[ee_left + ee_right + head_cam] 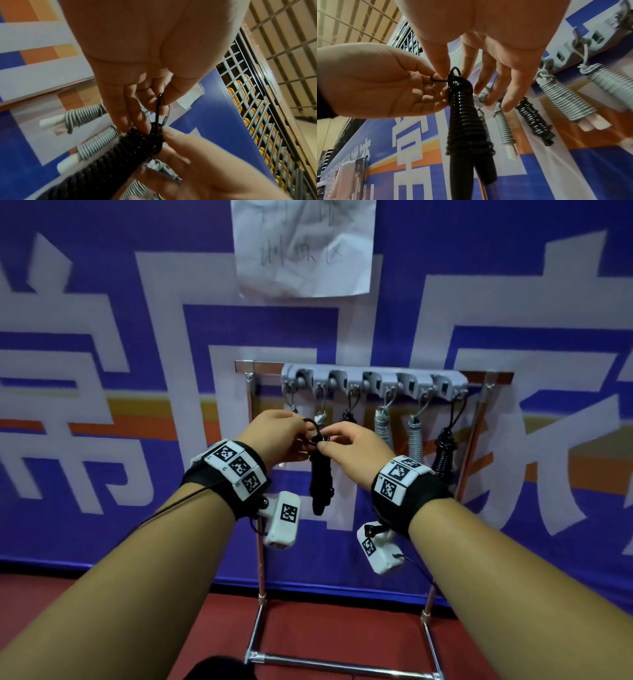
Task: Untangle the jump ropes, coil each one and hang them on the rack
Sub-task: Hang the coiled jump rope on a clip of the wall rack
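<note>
A crumpled paper sheet point(303, 248) hangs on the blue lettered banner point(102, 285), above red floor point(325, 631).

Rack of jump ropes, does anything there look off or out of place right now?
Nothing looks damaged. The one thing not in place is the black coiled rope: the left hand pinches its loop and the right hand holds its top, below the rack's hooks. The crumpled paper above is only wrinkled.
</note>
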`<state>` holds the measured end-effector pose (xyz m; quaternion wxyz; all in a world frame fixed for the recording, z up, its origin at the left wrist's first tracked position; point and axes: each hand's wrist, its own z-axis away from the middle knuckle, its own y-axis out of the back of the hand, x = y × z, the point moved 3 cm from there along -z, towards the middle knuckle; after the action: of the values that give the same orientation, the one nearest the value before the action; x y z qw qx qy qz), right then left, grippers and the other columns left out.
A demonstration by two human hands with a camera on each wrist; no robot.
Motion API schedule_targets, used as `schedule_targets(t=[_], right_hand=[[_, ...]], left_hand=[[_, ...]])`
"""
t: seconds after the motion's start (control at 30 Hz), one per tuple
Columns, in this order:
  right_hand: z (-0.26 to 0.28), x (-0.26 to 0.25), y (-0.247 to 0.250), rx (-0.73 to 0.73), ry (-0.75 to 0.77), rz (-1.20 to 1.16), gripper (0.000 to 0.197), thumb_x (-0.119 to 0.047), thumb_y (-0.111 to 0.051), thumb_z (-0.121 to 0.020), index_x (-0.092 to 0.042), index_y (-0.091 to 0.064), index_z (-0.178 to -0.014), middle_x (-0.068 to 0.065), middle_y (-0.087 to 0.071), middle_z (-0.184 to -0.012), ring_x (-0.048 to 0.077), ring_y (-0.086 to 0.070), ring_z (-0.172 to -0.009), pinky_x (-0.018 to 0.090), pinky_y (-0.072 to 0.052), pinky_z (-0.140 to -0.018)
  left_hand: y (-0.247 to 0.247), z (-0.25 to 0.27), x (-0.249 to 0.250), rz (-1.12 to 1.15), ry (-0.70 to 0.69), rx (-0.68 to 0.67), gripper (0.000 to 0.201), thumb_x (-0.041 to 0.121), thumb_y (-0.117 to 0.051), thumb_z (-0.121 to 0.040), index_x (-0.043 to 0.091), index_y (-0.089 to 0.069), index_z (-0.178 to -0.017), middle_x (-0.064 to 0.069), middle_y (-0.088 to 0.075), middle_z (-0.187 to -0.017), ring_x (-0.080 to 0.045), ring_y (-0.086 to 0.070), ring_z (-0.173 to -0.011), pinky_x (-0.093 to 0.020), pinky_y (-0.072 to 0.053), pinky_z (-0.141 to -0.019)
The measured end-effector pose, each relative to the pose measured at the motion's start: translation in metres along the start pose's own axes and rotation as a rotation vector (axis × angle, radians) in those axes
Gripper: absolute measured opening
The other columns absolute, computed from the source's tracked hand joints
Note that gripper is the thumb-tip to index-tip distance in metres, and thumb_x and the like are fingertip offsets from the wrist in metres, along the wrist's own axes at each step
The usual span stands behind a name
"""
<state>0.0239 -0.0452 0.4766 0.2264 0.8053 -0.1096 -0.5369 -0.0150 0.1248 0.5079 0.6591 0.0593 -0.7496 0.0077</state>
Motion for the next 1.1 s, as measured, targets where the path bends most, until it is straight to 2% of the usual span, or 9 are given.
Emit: schedule_targets(t=[0.07, 0.17, 0.33, 0.43, 0.57, 0.7, 0.87, 1.0, 1.1], right_hand=[[-0.014, -0.013, -0.006, 0.018, 0.009, -0.044, 0.022, -0.038, -0.076, -0.094, -0.033, -0.075, -0.116, -0.007, -0.076, -0.104, 0.013, -0.073, -0.093, 0.03, -0.057, -0.081], [-0.039, -0.027, -0.018, 0.067, 0.029, -0.042, 0.013, -0.038, -0.079, -0.092, -0.032, -0.079, -0.103, -0.007, -0.079, -0.096, 0.013, -0.075, -0.088, 0.035, -0.061, -0.079], [-0.07, -0.042, -0.032, 0.077, 0.049, 0.008, 0.01, -0.035, -0.08, -0.094, -0.027, -0.074, -0.094, -0.009, -0.074, -0.088, 0.014, -0.07, -0.084, 0.031, -0.056, -0.077], [-0.086, -0.048, -0.038, 0.118, 0.024, -0.011, 0.011, -0.035, -0.08, -0.094, -0.026, -0.073, -0.09, -0.004, -0.073, -0.087, 0.021, -0.069, -0.079, 0.041, -0.062, -0.073], [-0.106, -0.051, -0.043, 0.13, -0.073, -0.042, 0.013, -0.04, -0.078, -0.093, -0.029, -0.073, -0.088, 0.0, -0.078, -0.089, 0.028, -0.076, -0.086, 0.053, -0.067, -0.069], [-0.118, -0.05, -0.046, 0.168, -0.144, -0.094, 0.012, -0.037, -0.073, -0.099, -0.026, -0.073, -0.093, -0.002, -0.07, -0.094, 0.022, -0.072, -0.084, 0.048, -0.067, -0.06], [-0.139, -0.045, -0.045, 0.224, -0.177, -0.003, 0.021, -0.035, -0.072, -0.099, -0.025, -0.071, -0.081, 0.003, -0.072, -0.088, 0.033, -0.074, -0.082, 0.051, -0.067, -0.069], [-0.149, -0.034, -0.047, 0.232, -0.202, 0.014, 0.023, -0.033, -0.071, -0.1, -0.024, -0.071, -0.078, 0.007, -0.073, -0.085, 0.035, -0.075, -0.076, 0.05, -0.067, -0.062], [-0.153, -0.024, -0.052, 0.265, -0.18, 0.039, 0.018, -0.039, -0.073, -0.095, -0.029, -0.072, -0.081, 0.001, -0.074, -0.086, 0.028, -0.074, -0.081, 0.049, -0.067, -0.07]], left_hand=[[0.014, -0.008, 0.008, -0.034, -0.007, 0.013, 0.017, 0.004, -0.058, -0.098, -0.01, -0.068, -0.104, -0.029, -0.071, -0.091, -0.038, -0.072, -0.088, -0.057, -0.058, -0.097], [0.033, -0.02, 0.018, -0.044, -0.027, 0.052, 0.022, 0.005, -0.063, -0.098, -0.011, -0.068, -0.112, -0.033, -0.072, -0.106, -0.034, -0.075, -0.087, -0.047, -0.063, -0.091], [0.05, -0.04, 0.025, -0.069, -0.031, 0.082, 0.015, 0.0, -0.065, -0.091, -0.007, -0.072, -0.102, -0.034, -0.072, -0.099, -0.036, -0.074, -0.083, -0.053, -0.063, -0.09], [0.059, -0.054, 0.027, -0.025, -0.05, 0.106, 0.014, -0.001, -0.072, -0.088, -0.006, -0.07, -0.101, -0.035, -0.071, -0.097, -0.029, -0.069, -0.071, -0.046, -0.062, -0.09], [0.07, -0.082, 0.021, 0.036, -0.075, 0.129, 0.025, 0.012, -0.076, -0.096, -0.005, -0.068, -0.113, -0.026, -0.077, -0.1, -0.03, -0.075, -0.083, -0.047, -0.065, -0.085], [0.066, -0.109, 0.02, 0.007, -0.111, 0.25, 0.011, 0.018, -0.076, -0.097, 0.008, -0.074, -0.102, -0.013, -0.077, -0.082, -0.021, -0.075, -0.071, -0.038, -0.067, -0.072], [0.054, -0.135, 0.018, 0.031, -0.079, 0.303, 0.009, 0.015, -0.075, -0.097, 0.009, -0.073, -0.091, -0.009, -0.069, -0.062, -0.02, -0.065, -0.052, -0.046, -0.065, -0.07], [0.047, -0.144, 0.01, 0.04, -0.081, 0.293, 0.01, 0.015, -0.076, -0.096, 0.01, -0.072, -0.089, -0.013, -0.07, -0.072, -0.029, -0.066, -0.064, -0.046, -0.064, -0.068], [0.046, -0.152, 0.003, 0.022, -0.085, 0.322, 0.012, 0.02, -0.077, -0.097, 0.013, -0.071, -0.088, -0.015, -0.072, -0.08, -0.023, -0.068, -0.058, -0.041, -0.066, -0.064]])
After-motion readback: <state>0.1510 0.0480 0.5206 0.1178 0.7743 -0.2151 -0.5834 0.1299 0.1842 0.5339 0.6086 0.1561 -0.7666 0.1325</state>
